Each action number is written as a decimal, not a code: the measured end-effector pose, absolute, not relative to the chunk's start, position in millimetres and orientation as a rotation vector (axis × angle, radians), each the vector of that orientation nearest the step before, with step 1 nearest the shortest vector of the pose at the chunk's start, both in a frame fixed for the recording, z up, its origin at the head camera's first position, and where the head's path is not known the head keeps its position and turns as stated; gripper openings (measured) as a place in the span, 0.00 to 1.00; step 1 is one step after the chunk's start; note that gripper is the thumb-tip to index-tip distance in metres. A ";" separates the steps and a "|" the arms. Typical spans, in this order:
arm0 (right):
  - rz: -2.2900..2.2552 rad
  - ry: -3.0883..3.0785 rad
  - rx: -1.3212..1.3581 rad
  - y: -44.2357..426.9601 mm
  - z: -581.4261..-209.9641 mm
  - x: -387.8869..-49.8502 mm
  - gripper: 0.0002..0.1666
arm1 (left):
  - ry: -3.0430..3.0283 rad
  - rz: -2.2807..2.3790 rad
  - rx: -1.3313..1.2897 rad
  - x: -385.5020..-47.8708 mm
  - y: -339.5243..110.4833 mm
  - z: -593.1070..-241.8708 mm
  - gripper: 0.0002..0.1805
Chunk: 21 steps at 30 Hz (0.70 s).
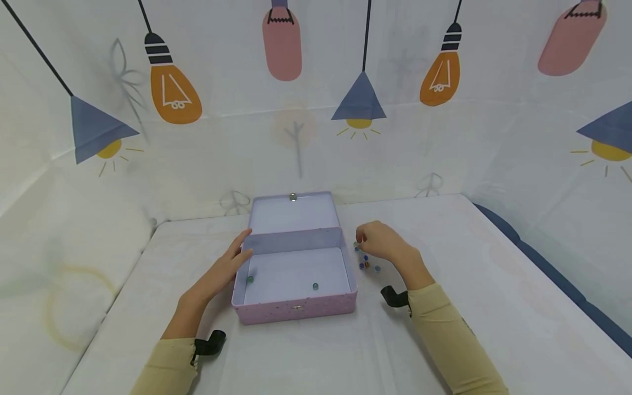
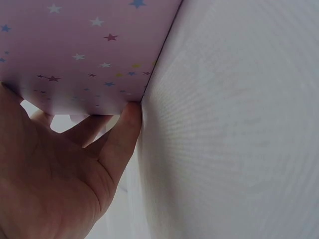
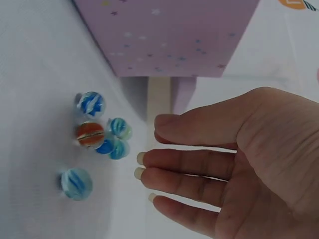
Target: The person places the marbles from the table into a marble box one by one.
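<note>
A pink tin box (image 1: 296,311) with a star pattern and a pale interior stands on the table, its hinged lid (image 1: 295,214) raised at the back. My left hand (image 1: 220,277) grips the box's left rear corner, thumb over the rim and other fingers at the back edge, as the left wrist view (image 2: 65,174) also shows. Two greenish marbles (image 1: 315,286) lie inside. Right of the box, my right hand (image 1: 387,241) hovers by a loose group of marbles, fingers fairly straight, no marble visible in them. An orange marble (image 3: 90,135) sits among blue ones.
A white cloth (image 1: 296,356) covers the table, with pale printed curtains (image 1: 222,153) hanging behind and at the sides. A light blue marble (image 3: 77,184) lies apart from the group. Dark blue padding (image 1: 553,280) runs along the right edge.
</note>
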State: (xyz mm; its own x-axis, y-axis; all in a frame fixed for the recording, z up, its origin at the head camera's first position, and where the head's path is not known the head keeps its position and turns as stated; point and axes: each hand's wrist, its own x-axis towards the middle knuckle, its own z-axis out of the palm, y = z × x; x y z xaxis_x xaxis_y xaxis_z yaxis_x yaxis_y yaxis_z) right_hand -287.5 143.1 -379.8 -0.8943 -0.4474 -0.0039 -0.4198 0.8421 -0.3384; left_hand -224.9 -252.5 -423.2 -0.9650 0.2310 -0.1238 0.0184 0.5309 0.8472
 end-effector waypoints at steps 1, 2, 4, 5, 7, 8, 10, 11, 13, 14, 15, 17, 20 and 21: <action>-0.503 2.942 -0.687 143.8 -381.9 -288.5 0.11 | 2.549 1.407 0.210 -224.9 -252.4 -423.0 0.35; -0.494 2.949 -0.683 144.4 -384.1 -289.6 0.11 | 2.547 1.407 0.209 -224.8 -252.5 -422.9 0.34; -0.487 2.953 -0.670 145.6 -388.1 -291.6 0.12 | 2.547 1.403 0.208 -224.7 -252.5 -422.6 0.34; -0.480 2.955 -0.657 146.2 -390.5 -292.7 0.12 | 2.546 1.406 0.207 -224.6 -252.6 -422.5 0.34; -0.478 2.947 -0.638 146.8 -394.2 -294.6 0.13 | 2.544 1.410 0.204 -224.7 -252.6 -422.5 0.34; -0.479 2.941 -0.627 146.9 -395.6 -295.4 0.13 | 2.542 1.411 0.204 -224.7 -252.7 -422.5 0.34; -0.489 2.928 -0.605 147.0 -397.9 -296.5 0.13 | 2.540 1.415 0.205 -224.7 -252.6 -422.2 0.34; -0.493 2.923 -0.596 146.8 -398.6 -296.6 0.13 | 2.537 1.418 0.205 -224.7 -252.5 -422.1 0.34; -0.502 2.916 -0.586 146.2 -399.8 -297.0 0.13 | 2.536 1.420 0.206 -224.6 -252.3 -421.7 0.34; -0.502 2.916 -0.587 146.1 -400.2 -297.0 0.13 | 2.535 1.422 0.207 -224.6 -252.2 -421.5 0.34; -0.502 2.917 -0.587 145.9 -400.6 -297.0 0.13 | 2.536 1.422 0.208 -224.5 -252.1 -421.4 0.34; -0.498 2.919 -0.587 145.4 -401.0 -296.9 0.13 | 2.536 1.424 0.209 -224.4 -252.0 -421.3 0.34; -0.490 2.917 -0.587 144.8 -401.3 -296.8 0.13 | 2.527 1.436 0.213 -224.3 -252.1 -421.5 0.34; -0.489 2.915 -0.585 144.4 -401.4 -296.8 0.13 | 2.524 1.439 0.215 -224.3 -252.2 -421.7 0.34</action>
